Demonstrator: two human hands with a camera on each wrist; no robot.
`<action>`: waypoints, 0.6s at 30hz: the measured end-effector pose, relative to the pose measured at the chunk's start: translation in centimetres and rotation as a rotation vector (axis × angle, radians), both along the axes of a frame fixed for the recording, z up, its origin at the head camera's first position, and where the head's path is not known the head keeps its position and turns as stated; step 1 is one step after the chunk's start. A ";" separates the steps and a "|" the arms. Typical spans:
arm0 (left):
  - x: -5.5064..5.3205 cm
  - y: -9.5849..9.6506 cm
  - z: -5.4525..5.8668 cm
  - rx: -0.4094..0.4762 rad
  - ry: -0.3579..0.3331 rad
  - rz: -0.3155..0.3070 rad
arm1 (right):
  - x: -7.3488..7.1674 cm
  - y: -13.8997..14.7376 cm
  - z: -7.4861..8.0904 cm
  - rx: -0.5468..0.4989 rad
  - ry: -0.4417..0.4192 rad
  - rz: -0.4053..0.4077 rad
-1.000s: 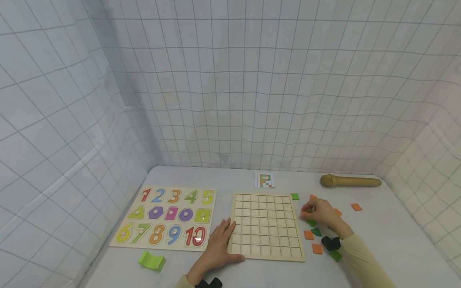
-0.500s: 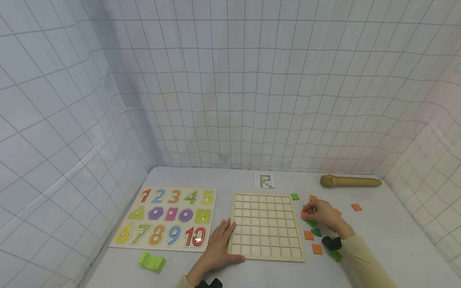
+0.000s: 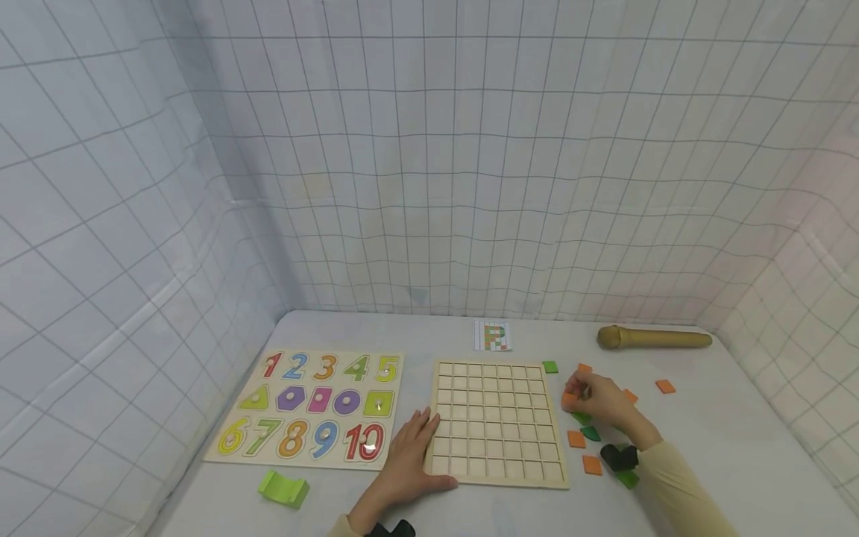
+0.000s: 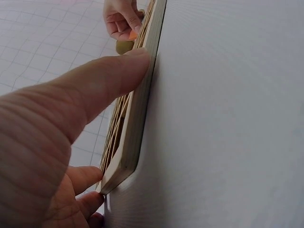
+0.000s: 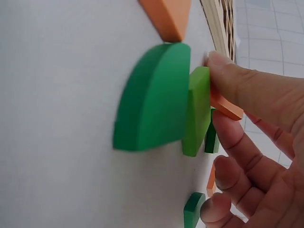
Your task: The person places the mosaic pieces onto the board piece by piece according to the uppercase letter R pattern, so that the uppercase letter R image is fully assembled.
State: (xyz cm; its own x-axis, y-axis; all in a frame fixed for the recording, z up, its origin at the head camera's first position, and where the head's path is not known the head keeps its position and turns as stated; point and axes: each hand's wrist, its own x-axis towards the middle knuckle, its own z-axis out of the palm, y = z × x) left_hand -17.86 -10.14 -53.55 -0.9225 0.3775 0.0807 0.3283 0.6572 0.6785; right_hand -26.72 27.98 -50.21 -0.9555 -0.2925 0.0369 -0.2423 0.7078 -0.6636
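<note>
A wooden grid board (image 3: 496, 421) lies flat in the middle of the table in the head view. My left hand (image 3: 408, 461) rests at its near left corner, fingers along the left side. In the left wrist view the thumb (image 4: 114, 71) presses on the front rim. To the right of the board my right hand (image 3: 600, 399) pinches an orange square tile (image 5: 228, 105) between thumb and fingers. Just beside that tile stands a light green tile (image 5: 197, 111); a dark green quarter-round tile (image 5: 159, 97) lies closer to the right wrist camera.
Several orange and green tiles lie right of the board, such as an orange tile (image 3: 592, 465). A number puzzle (image 3: 303, 406) and a green curved block (image 3: 284, 488) are at left. Behind the board lies a pattern card (image 3: 493, 335); a brown microphone-shaped object (image 3: 654, 338) lies back right.
My right hand, with the orange tile, has shifted very slightly right, away from the board. My left hand has stayed on the board's corner.
</note>
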 end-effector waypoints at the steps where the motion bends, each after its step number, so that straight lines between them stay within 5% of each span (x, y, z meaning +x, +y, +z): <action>1: 0.0 0.0 0.0 -0.001 0.000 0.000 | 0.0 0.0 0.0 0.003 0.001 -0.005; 7: 0.0 0.0 0.1 0.007 0.002 -0.001 | 0.2 -0.2 0.3 -0.022 -0.005 -0.029; 18: 0.1 0.1 0.1 0.018 0.003 0.002 | -1.1 -3.9 0.4 -0.228 0.017 0.002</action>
State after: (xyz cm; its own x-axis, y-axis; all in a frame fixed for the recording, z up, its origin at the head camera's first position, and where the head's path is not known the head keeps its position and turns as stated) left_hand -17.76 -10.03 -53.41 -0.9230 0.3740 0.0906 0.3292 0.6454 0.6892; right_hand -27.79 24.06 -49.78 -0.9537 -0.2765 0.1185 -0.2561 0.5393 -0.8022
